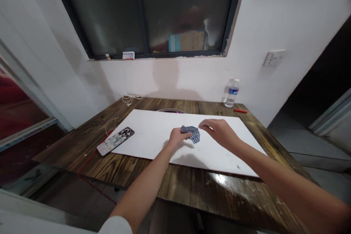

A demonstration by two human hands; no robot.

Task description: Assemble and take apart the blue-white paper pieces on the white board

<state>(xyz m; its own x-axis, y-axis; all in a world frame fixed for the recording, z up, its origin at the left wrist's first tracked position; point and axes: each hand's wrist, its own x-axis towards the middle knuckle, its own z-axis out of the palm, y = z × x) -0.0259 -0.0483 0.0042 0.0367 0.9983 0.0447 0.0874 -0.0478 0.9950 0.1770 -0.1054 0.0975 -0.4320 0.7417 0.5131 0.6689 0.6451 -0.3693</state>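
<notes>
Left hand: The left hand (176,138) was closed at the near left of the fan, with the cards (195,139) pinched under its thumb.
Cards: They were held spread in a fan above the middle of the white board (153,128), their blue-patterned sides toward the view.
Right hand: The right hand (217,128) was poised just beside the fan's right side, its fingers curled in toward the thumb; whether anything was gripped could not be told.
Board: It was laid flat on the desk (123,170), between the far and near edges.
Phone: The phone (116,141) was set across the board's near left corner.
Bottle: The bottle (231,95) was stood near the desk's far right corner, with a red stick (240,110) beside it.
Cable: The white cable (131,98) was left loosely looped by the far left corner.
Slip risk: Cards could be shed onto the board if the left thumb's pinch were loosened.
Snag risk: Neighbouring cards could be dragged out or bent if the fan were caught by the right fingertips, the overlap being tight.
</notes>
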